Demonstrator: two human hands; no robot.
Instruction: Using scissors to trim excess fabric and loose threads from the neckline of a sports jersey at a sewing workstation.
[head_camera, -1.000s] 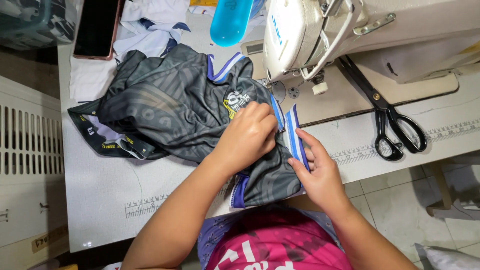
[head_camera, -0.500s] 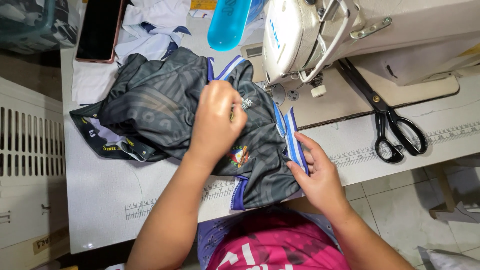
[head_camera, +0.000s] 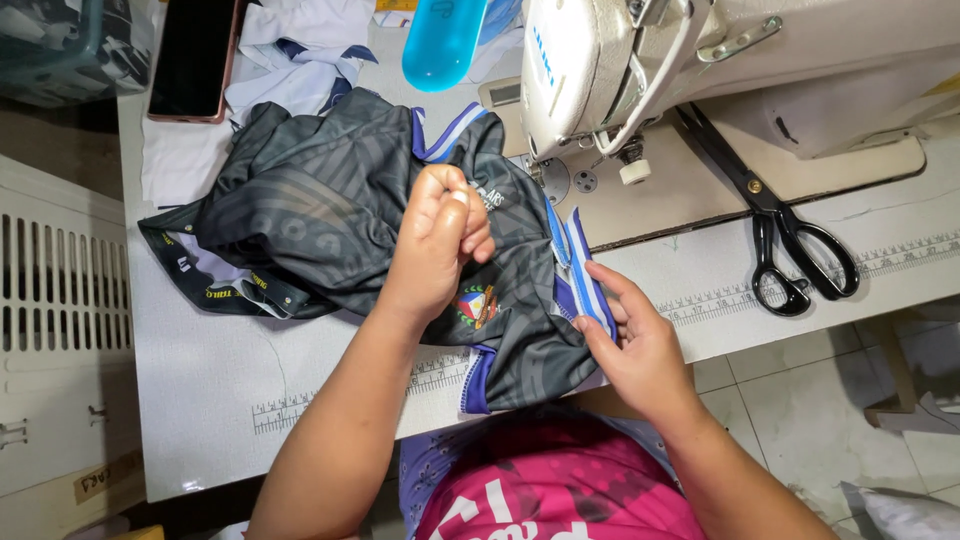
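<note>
A dark grey patterned jersey (head_camera: 330, 215) with blue and white trim lies crumpled on the white sewing table (head_camera: 220, 380), in front of the white sewing machine (head_camera: 590, 75). My left hand (head_camera: 440, 240) is raised over the jersey's middle, fingers bunched and pinching a bit of the fabric near a small white print. My right hand (head_camera: 635, 345) holds the blue and white striped edge (head_camera: 580, 275) of the jersey at the table's front, just below the needle area.
Black-handled scissors (head_camera: 780, 235) lie to the right of the machine. A dark phone (head_camera: 192, 55) rests at the back left on white cloth (head_camera: 290, 50). A turquoise object (head_camera: 440, 40) stands behind the jersey. A printed ruler runs along the table's front edge.
My left hand has moved up and left from the jersey's front edge to its middle and closed on the fabric. My right hand has stayed on the striped edge.
</note>
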